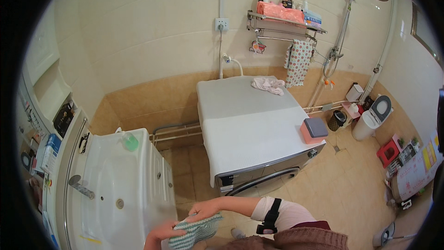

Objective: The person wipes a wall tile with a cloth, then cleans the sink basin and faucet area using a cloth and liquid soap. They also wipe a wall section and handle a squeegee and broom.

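Observation:
Both of my hands grip a green-and-white striped cloth at the lower middle of the head view. My left hand has its thumb over the cloth's left end, close to the front of the sink cabinet. My right hand holds the upper edge, with the fingers partly hidden. The cloth hangs folded in front of my body, apart from the white washbasin on the left. Inside the basin are a faucet and a drain.
A Haier front-loading washer stands ahead under a grey-and-white cover. On it lie a pink box with a grey lid and a crumpled pale cloth. A green soap bottle stands on the basin. A toilet is at far right.

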{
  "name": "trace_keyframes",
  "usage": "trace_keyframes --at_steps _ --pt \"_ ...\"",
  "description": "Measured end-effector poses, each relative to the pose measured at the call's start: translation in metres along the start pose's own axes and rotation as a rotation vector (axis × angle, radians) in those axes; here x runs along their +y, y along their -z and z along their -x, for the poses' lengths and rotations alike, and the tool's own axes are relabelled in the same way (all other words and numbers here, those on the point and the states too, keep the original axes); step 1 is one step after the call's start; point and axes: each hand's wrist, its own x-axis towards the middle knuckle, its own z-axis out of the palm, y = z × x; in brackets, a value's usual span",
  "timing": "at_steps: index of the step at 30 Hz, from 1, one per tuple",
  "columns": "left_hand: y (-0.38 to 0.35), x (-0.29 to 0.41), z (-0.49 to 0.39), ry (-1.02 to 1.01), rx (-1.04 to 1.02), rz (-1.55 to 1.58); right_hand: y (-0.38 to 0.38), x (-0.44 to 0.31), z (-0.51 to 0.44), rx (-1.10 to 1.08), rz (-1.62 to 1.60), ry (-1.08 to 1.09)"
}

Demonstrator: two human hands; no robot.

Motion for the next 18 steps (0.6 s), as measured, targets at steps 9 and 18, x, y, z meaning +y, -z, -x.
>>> trace_keyframes --at_steps 9,18 --pt "-0.012 0.034 -0.024 -0.038 0.154 -0.345 0.008 0.036 0.051 -0.045 -0.076 -0.33" --pt "-0.014 -0.014 -0.008 -0.018 0.017 -0.031 0.024 0.012 0.031 -0.051 -0.182 -0.052"
